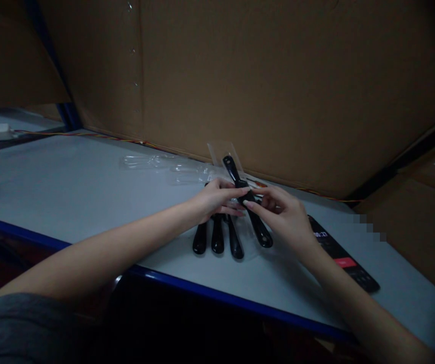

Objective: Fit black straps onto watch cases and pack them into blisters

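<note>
The step in hand looks like close fingertip work on a black tool (257,225), held up over the table (99,187) midway between the two hands; one black end with a small hole points up and away, the other points down toward the near edge; whether this is one piece or two pieces meeting at the fingers, I cannot tell; a clear plastic sheet (216,151) shows just behind the upper end, and whether it is joined to the tool is unclear; judging from this hold, the next move calls for a steady left grip and a fine pinch from the right, with the tool kept from swinging at its middle

The left hand (217,198) reaches in from the left with the forearm low and slanting; its thumb lies along the tool's middle, gripping it, while the other fingers spread underneath, above three black handles (217,241) lying side by side on the table; the right hand (284,210) comes in from the right, wrist bent inward, thumb and forefinger pinching the same middle part, the remaining fingers curled; clear plastic packs (141,162) lie behind the left hand, and a phone (348,263) lies beside the right forearm
</note>
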Available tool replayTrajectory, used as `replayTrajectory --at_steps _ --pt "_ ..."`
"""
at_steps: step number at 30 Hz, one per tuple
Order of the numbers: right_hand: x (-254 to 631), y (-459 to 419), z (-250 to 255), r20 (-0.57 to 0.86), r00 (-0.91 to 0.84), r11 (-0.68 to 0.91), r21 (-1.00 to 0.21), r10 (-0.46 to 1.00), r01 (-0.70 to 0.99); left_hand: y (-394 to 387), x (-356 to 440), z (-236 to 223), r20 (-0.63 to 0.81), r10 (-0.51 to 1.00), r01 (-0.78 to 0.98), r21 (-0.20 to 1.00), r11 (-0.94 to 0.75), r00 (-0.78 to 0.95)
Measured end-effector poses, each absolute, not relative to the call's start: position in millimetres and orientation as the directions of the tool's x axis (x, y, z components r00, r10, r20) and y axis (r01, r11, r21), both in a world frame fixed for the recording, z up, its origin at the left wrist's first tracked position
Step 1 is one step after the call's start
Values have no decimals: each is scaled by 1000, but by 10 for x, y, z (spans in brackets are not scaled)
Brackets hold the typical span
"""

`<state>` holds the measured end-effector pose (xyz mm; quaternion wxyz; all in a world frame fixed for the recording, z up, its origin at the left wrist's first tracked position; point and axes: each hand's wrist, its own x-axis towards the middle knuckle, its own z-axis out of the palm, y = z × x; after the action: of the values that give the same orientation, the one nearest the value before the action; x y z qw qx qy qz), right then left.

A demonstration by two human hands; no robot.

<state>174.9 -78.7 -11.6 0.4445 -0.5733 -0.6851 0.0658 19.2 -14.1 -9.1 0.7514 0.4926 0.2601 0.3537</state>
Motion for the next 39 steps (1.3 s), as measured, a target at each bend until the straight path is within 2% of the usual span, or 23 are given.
replayTrajectory --at_steps 4,7,9,11,16,19,23,28,31,34,39 --pt "1756 -746 -132 304 82 236 -858 949 457 -163 188 -100 -39 779 -274 924 267 626" --pt "1768 -719 -129 190 104 146 -933 976 330 -164 193 -103 -31 781 -286 921 265 624" --pt "1776 -711 -124 175 111 133 -940 978 313 -156 197 -109 -18 772 -288 922 259 636" --pt "1781 -713 -124 223 97 173 -914 970 368 -145 200 -117 -17 761 -274 927 255 649" --pt "1770 -741 -144 546 79 349 -633 834 691 -140 200 -122 -23 782 -277 928 249 623" --pt "1759 -738 -168 578 127 360 -650 806 669 -141 196 -115 -21 809 -298 924 240 588" --pt "1746 -700 -208 495 146 333 -746 857 576 -118 193 -125 -10 816 -304 925 227 577" --pt "1703 -693 -220 162 7 150 -931 987 334 -117 187 -116 13 836 -339 917 209 549" --pt "1704 -704 -219 52 -15 55 -971 999 233 -149 192 -92 -3 815 -337 909 243 579" --pt "1722 -697 -238 26 12 23 -976 1000 216 -166 199 -90 -56 790 -306 904 300 611" --pt "1809 -665 -227 105 -80 128 -920 991 370 -125 183 -103 -89 801 -252 924 288 592"
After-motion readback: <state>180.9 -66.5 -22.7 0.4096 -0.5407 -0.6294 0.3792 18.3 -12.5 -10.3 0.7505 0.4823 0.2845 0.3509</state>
